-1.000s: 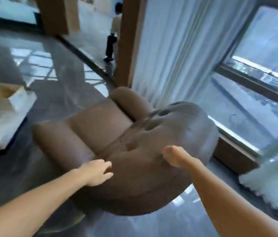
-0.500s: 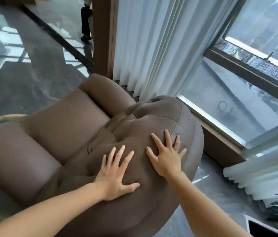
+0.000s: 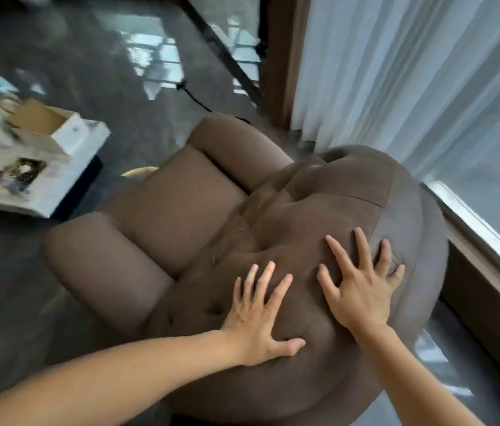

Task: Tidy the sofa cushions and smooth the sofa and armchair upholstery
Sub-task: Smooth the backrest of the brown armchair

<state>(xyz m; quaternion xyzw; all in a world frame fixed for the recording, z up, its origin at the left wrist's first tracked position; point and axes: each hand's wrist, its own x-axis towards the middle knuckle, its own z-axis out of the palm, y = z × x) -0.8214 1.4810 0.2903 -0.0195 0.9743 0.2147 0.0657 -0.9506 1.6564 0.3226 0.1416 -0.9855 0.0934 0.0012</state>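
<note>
A brown upholstered armchair [image 3: 175, 216] fills the middle of the view, seen from behind its tufted backrest [image 3: 350, 192]. My left hand [image 3: 261, 318] lies flat on the lower part of the backrest with its fingers spread. My right hand [image 3: 362, 287] rests flat beside it, a little higher and nearer the backrest's right edge, fingers spread too. Neither hand holds anything. The seat cushion and both rounded armrests show beyond the backrest. No sofa is in view.
A white low table [image 3: 58, 192] with an open cardboard box [image 3: 39, 124] and a magazine stands at the left. White curtains [image 3: 396, 72] and a large window [image 3: 488, 179] run along the right. The floor [image 3: 104, 72] is dark and glossy.
One second ago my hands were loosely curled at the backrest; they then spread flat on it. Since half a second ago they stay pressed there while the view swings left, showing the table.
</note>
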